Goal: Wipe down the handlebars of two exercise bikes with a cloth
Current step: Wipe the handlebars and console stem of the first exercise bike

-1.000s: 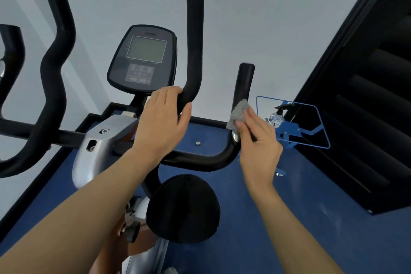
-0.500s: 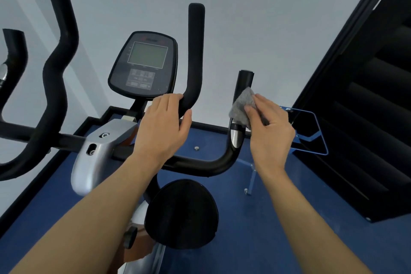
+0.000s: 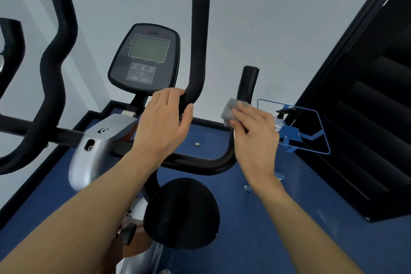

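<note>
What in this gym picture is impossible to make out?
All in the head view:
Grey cloth: mostly covered by the right hand.
Right grip: the stretch behind that hand and cloth is hidden.
Handlebar bend: covered by the left hand gripping it.
Console: button labels too small and blurred.
Second bike's handlebars: cut by the left edge.
Spray bottle: small and blurred.

You have: blue floor (image 3: 278,229) | spray bottle (image 3: 279,121) on clear stand (image 3: 289,137), right | black slatted panel (image 3: 367,118) beyond
</note>
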Demonstrator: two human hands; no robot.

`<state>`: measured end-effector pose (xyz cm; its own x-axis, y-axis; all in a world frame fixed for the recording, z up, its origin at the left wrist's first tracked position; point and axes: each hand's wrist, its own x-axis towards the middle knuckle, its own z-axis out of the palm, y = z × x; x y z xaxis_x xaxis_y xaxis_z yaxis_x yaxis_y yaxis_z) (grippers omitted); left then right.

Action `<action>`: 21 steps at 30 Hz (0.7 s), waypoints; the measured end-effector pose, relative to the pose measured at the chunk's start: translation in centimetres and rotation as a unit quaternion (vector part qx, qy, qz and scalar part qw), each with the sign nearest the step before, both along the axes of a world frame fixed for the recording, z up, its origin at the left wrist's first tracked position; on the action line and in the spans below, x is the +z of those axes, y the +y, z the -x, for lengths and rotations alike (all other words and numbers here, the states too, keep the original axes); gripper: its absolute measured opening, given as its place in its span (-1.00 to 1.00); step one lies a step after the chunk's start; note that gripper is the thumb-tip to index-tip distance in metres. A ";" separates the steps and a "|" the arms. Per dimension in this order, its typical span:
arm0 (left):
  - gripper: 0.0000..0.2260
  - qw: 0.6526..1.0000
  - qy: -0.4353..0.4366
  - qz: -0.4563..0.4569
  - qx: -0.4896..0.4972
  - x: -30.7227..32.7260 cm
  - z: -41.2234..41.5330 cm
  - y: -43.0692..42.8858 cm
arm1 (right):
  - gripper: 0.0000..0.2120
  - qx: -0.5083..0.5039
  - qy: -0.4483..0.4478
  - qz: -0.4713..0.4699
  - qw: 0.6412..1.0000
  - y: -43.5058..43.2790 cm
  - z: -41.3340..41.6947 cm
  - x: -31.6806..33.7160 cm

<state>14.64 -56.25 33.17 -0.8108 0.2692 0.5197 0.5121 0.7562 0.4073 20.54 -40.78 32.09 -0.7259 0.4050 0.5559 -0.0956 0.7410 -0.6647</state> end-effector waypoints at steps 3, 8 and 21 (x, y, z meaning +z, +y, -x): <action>-0.74 1.000 0.001 0.009 0.004 0.0 -0.1 0.0 | -0.77 -0.025 0.031 0.027 0.999 1.0 0.9 1.6; -0.74 1.000 -0.002 0.002 0.003 0.0 0.0 0.0 | -0.72 -0.023 0.041 0.037 0.998 2.6 4.5 4.6; -0.75 1.000 0.004 -0.001 -0.004 0.1 0.0 0.0 | -0.78 -0.007 -0.045 -0.086 0.995 3.8 6.2 5.6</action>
<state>14.60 -56.27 33.28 -0.8041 0.2756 0.5267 0.5221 0.7511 0.4040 14.32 -37.00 37.65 -0.7711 0.3197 0.5506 -0.0310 0.8449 -0.5340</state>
